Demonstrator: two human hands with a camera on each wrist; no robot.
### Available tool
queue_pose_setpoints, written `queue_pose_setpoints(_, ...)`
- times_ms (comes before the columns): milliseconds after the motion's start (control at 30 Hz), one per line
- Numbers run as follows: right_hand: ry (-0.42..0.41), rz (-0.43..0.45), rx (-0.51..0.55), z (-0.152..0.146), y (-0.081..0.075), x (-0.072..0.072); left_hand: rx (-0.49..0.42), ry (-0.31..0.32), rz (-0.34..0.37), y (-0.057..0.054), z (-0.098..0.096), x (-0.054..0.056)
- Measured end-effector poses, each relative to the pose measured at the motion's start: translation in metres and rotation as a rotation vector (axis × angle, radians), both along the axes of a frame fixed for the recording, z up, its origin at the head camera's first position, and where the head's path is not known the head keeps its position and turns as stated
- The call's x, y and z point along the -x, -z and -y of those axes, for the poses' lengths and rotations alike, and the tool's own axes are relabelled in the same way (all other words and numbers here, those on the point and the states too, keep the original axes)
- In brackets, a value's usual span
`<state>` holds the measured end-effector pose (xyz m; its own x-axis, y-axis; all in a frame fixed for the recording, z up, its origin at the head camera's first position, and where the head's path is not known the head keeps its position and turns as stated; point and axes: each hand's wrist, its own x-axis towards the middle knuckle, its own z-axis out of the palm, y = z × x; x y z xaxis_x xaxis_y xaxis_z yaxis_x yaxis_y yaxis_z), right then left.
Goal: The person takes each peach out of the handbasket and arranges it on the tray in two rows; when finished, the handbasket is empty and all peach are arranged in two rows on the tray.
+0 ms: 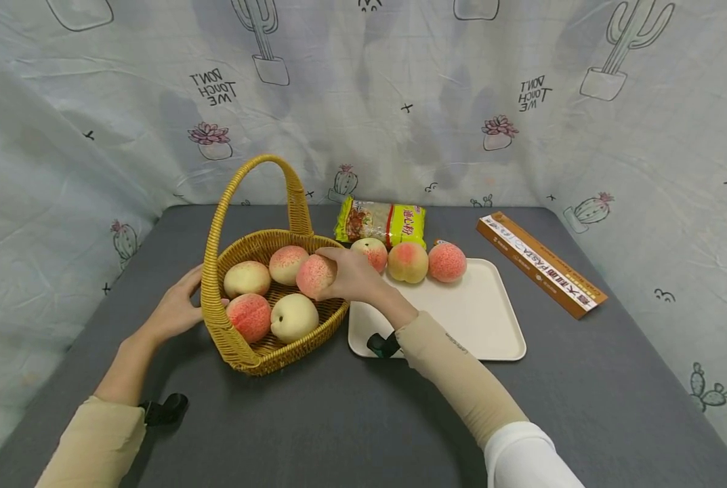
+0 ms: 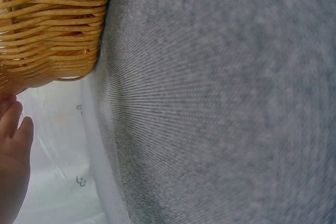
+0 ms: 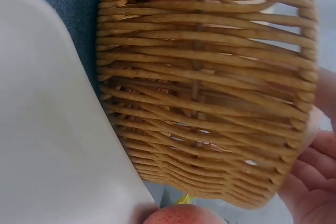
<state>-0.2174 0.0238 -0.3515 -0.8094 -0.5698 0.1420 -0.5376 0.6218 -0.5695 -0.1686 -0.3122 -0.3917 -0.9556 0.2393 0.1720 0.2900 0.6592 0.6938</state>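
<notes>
In the head view a yellow wicker basket point(image 1: 259, 362) with a tall arched handle stands left of centre. Inside it lie several peaches, among them a red one point(image 1: 250, 317) and a pale one point(image 1: 294, 317). My right hand point(image 1: 354, 274) grips a speckled pink peach point(image 1: 314, 276) at the basket's right side, above the inside. At the left side my left hand point(image 1: 177, 308) holds the basket by its rim, thumb tip showing past the handle's base. The left wrist view shows its fingers point(image 2: 13, 121) against the wicker; the right wrist view sees mostly the basket's outer wall point(image 3: 210, 93).
A cream tray point(image 1: 448, 318) sits right of the basket, with peaches point(image 1: 408, 262) along its back left part. Behind lies a yellow noodle packet point(image 1: 381, 222). A long brown pasta box point(image 1: 540, 263) lies at the right. A printed curtain point(image 1: 363, 102) hangs behind the grey table.
</notes>
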Motion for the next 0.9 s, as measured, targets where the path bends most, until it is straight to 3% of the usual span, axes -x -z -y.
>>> queue_pose_setpoints(167, 0.046, 0.055, 0.212, -0.01, 0.002, -0.001, 0.006, -0.001, 0.006, 0.0, 0.001, 0.0)
queue_pose_setpoints(467, 0.036, 0.218, 0.642, -0.027, 0.006, -0.001, 0.011, 0.001, 0.005, 0.0, 0.001, 0.0)
queue_pose_setpoints(633, 0.039, 0.276, 0.735, -0.04, 0.008, -0.001, 0.011, -0.002, 0.005, 0.0, 0.0, -0.001)
queue_pose_setpoints(900, 0.124, 0.315, 0.753, -0.061, 0.007, -0.002, 0.016, -0.001, 0.001, -0.001, 0.001, -0.001)
